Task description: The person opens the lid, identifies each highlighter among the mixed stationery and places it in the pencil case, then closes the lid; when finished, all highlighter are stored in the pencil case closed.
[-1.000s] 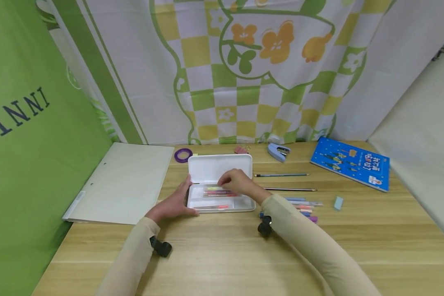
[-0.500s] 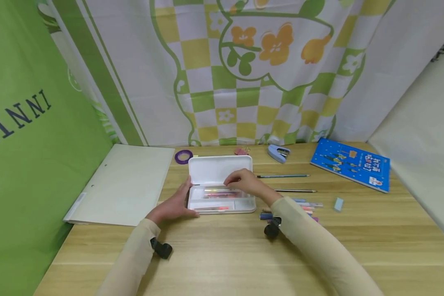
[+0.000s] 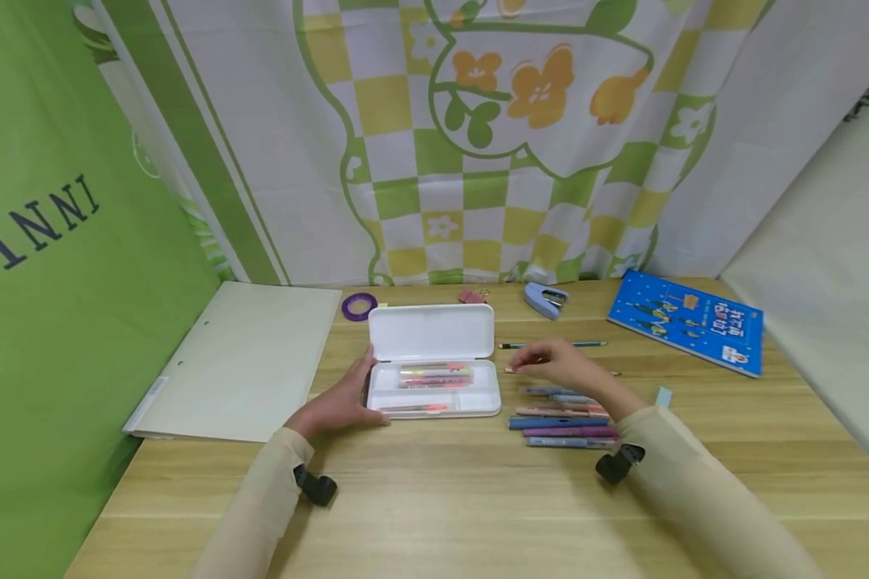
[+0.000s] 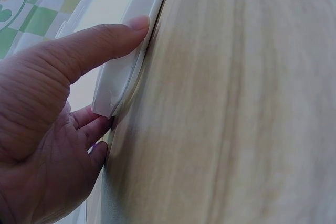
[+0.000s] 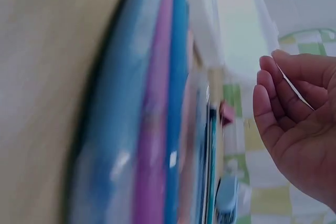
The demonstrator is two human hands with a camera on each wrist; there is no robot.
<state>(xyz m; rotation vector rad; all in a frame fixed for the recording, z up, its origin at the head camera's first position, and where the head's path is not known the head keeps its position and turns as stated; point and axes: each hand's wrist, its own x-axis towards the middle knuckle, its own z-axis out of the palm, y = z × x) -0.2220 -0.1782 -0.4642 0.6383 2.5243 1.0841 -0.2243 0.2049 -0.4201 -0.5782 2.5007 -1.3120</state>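
An open white pencil case lies mid-table with several coloured pens in its tray. My left hand holds the case's near left corner, thumb along the front edge and fingers curled at the end. My right hand hovers to the right of the case over a thin pencil, fingers loosely curled and empty. Just in front of it lies a row of several pens, blurred in the right wrist view.
A white binder lies at the left. Along the back are a purple tape roll, a pink clip and a blue stapler. A second pencil, a blue book and a pale blue eraser lie at the right.
My right hand has left the case's tray and moved right, over the pencil and pens. The left hand and the case have stayed put.
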